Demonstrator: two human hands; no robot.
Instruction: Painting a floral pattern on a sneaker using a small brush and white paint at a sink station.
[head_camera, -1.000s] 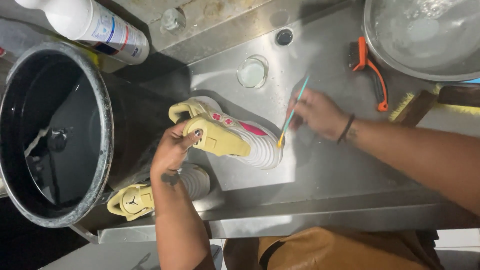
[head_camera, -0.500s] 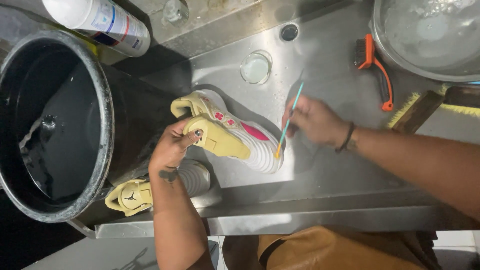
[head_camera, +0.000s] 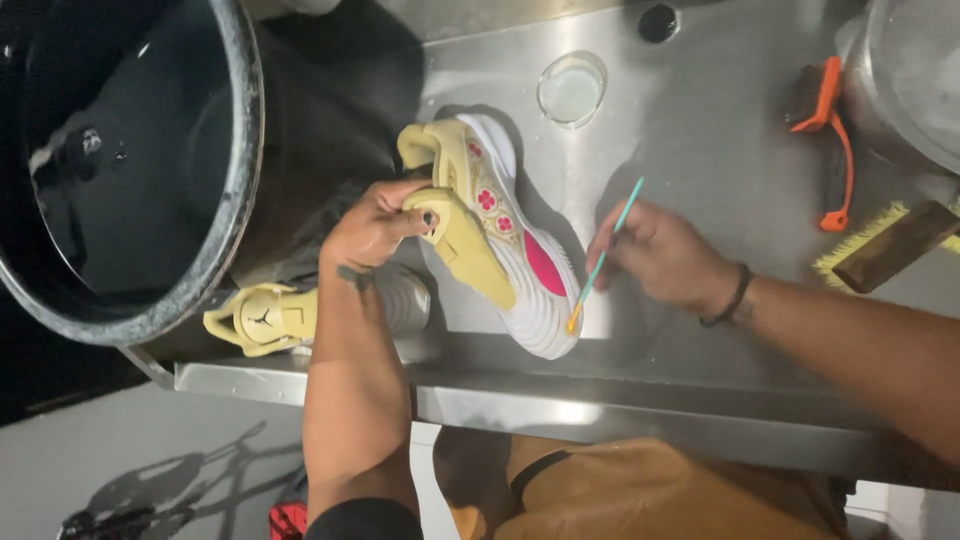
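My left hand (head_camera: 372, 228) clamps the padded yellow collar of the sneaker (head_camera: 497, 235), which lies on the brushed steel counter (head_camera: 700, 120) beside the big black tub (head_camera: 120, 160). My right hand (head_camera: 660, 255) pinches a thin teal toothbrush (head_camera: 605, 256), bristles on the ribbed white sole. Since 1 second ago, the brush tip has dropped lower along the sole. 1 matching shoe (head_camera: 300, 315) sits below the tub.
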